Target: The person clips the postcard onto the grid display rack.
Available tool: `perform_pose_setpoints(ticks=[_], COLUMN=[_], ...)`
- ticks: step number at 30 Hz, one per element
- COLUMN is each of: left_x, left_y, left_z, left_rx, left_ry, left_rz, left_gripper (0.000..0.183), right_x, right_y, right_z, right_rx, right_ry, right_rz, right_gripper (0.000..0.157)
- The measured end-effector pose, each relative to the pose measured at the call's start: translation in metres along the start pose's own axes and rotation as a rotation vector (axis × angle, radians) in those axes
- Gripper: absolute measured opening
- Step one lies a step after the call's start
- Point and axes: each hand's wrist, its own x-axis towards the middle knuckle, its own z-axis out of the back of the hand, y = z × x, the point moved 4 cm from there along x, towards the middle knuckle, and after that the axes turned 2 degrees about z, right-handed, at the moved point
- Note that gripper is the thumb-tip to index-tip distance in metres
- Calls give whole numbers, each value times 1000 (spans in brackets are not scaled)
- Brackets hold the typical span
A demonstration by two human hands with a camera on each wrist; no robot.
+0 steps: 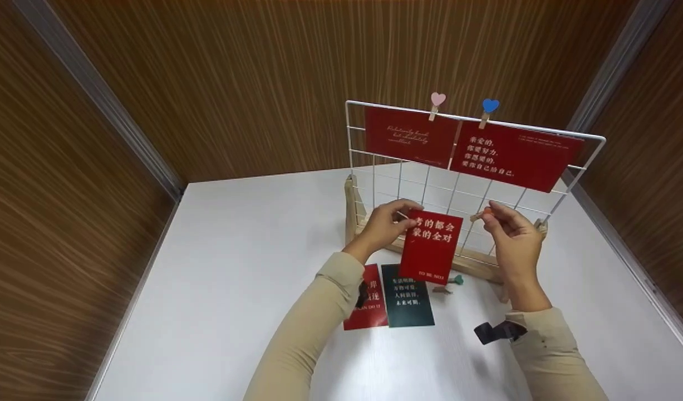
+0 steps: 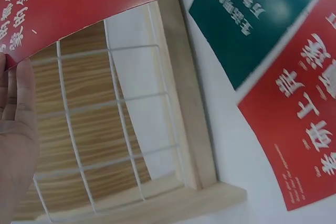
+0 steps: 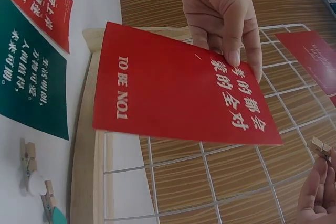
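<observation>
My left hand pinches a red card with white lettering by its upper left corner, thumb in front. The card hangs upright before the lower part of a white wire grid rack. To its right, my right hand pinches a small wooden clothespin with an orange top, its free end pointing toward the card. The right wrist view shows the clothespin apart from the card. Two red cards hang along the rack's top, under a pink heart clothespin and a blue heart clothespin.
A red card and a dark green card lie on the white table before the rack's wooden base. Clothespins with a green heart and a white top lie beside them. Wood-grain panels stand around the table.
</observation>
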Motion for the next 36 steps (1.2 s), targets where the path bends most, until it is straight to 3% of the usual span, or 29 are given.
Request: perform_pose_setpoints(ticks=[12, 17, 26, 32, 36], left_x=[13, 17, 23, 27, 29], left_y=[-18, -23, -33, -41, -46], left_z=[-19, -26, -36, -43, -46], left_rx=[12, 20, 11, 28, 55], left_ry=[8, -6, -28, -35, -35], left_rz=[-37, -59, -79, -103, -114], left_gripper=[30, 31, 30, 30, 30], right_x=[8, 7, 1, 0, 3], right_y=[4, 13, 39, 43, 33], right_z=[2, 0, -9, -9, -2], right_rx=[69, 23, -93, -147, -206], right_ry=[-114, -163, -164, -217, -258], right_rz=[32, 44, 66, 77, 84], right_gripper=[22, 24, 23, 24, 24])
